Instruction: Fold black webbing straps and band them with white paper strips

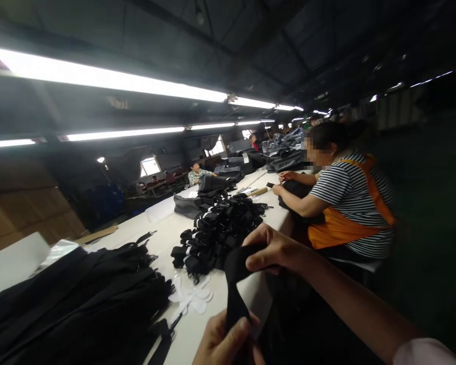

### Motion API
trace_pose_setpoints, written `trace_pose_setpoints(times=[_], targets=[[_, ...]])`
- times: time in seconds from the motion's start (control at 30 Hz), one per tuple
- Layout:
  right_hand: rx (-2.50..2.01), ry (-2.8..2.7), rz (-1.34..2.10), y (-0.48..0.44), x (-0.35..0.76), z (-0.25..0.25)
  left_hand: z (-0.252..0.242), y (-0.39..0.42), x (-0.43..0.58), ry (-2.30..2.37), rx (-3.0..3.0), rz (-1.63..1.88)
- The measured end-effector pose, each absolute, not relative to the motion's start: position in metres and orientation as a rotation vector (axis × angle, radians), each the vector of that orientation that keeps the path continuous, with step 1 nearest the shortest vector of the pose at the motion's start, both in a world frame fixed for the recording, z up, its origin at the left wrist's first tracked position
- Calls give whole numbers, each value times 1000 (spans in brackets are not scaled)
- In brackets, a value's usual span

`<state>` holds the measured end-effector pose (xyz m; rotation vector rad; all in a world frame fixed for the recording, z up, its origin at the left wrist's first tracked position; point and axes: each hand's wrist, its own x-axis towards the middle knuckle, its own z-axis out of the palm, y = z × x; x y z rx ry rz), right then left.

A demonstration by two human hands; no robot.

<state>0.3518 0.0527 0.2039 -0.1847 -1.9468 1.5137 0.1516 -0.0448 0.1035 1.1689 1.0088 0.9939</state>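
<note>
A black webbing strap (233, 271) runs between my two hands, bent over near the top. My right hand (271, 251) pinches its upper bend between thumb and fingers. Lower down, my left hand (228, 337) grips the strap with the thumb pressed on it; the strap's lower end is hidden. Just beyond my hands lies a heap of rolled black straps (220, 228) with metal hooks and white bands. To the left, a large pile of loose black straps (79, 304) with hooks at their ends covers the table. White oval pieces (193, 296) lie fanned out between the two piles.
The long white table (159, 223) stretches away, bearing grey and black fabric bags (213, 195) farther along. On the right sits a co-worker (349, 197) in a striped shirt and orange apron, handling black material. Cardboard boxes (26, 213) stand at left. Tube lights (117, 81) hang overhead.
</note>
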Motion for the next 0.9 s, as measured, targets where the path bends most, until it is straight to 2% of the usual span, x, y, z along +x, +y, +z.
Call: trace_pose_setpoints(times=[0.1,0.17,0.2,0.27,0.37,0.5,0.63,0.73,0.83,0.9], targets=[[-321,-2349,603,33,358,196,113,-12,132,1286,1332,1264],[-429,-2373,-28,19,354,177,124,6,121,1424,1395,1476],[-481,-2340,-221,14,350,164,131,12,118,1464,1386,1544],[-556,-2279,-331,10,341,138,145,17,119,1444,1295,1624],[-738,-2208,-70,9,328,111,161,13,127,1265,1201,1690],[-908,-2205,562,12,313,104,164,3,131,1192,1357,1746],[-738,-2018,1248,23,293,97,161,2,128,1221,1428,1709],[-506,-1727,1703,29,282,89,166,9,127,1002,1255,1842],[-330,-1506,1968,33,278,87,172,22,122,823,1124,1922],[-272,-1400,2003,35,279,87,174,28,115,767,1074,1947]])
